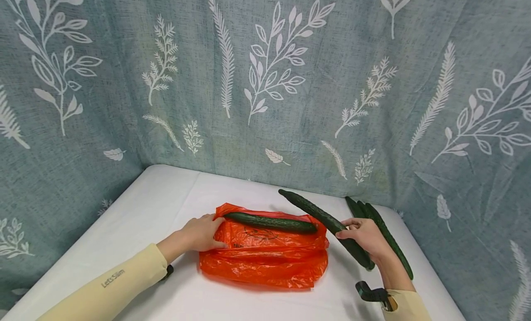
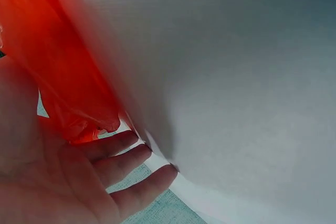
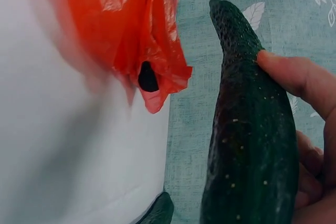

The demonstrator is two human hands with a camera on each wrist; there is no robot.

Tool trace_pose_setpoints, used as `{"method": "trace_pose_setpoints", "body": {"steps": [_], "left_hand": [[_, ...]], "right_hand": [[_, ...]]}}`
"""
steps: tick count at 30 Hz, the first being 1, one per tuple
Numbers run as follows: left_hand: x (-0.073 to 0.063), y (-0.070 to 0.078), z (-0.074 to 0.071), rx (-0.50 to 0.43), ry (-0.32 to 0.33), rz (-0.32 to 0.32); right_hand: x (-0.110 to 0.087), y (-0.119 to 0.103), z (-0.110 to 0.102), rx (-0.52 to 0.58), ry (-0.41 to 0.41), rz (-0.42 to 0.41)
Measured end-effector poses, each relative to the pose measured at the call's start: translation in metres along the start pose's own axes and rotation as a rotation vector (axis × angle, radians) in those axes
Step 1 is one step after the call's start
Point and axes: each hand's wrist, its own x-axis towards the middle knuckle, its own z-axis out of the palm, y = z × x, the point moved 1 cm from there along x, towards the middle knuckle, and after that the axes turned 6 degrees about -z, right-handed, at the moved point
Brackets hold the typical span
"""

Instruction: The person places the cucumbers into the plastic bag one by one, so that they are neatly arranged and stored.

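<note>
Head view shows us a person's two bare hands at a white-covered table, with a crinkled orange-red plastic bag lying between them. We see one long dark green cucumber stretched along the bag's mouth, with bright film both behind and in front of it, and printed marks just below it.

Our right hand pinches a second long, slender dark green cucumber, thumb on one side and fingers curled on the other. This one slants, its far tip pointing away to the left, and from our head view it crosses the bag's right corner; we cannot tell whether they touch. Right wrist view gives us its bumpy, pale-speckled skin and the thumb pressed against it.

Our left hand rests at the bag's left end, thumb and forefinger spread wide apart. Left wrist view shows us its other fingers fairly straight and slightly parted, their tips at the white surface.

Beyond the right hand, we find a cluster of dark green cucumbers near the table's right edge. Around us hangs a grey-blue curtain with white leaf patterns.
</note>
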Motion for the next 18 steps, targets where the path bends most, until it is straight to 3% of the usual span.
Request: {"method": "trace_pose_setpoints", "body": {"steps": [18], "left_hand": [[0.002, 0.0, 0.001, 0.019, -0.024, -0.049]], "right_hand": [[0.011, -0.025, 0.013, -0.025, -0.147, -0.127]]}}
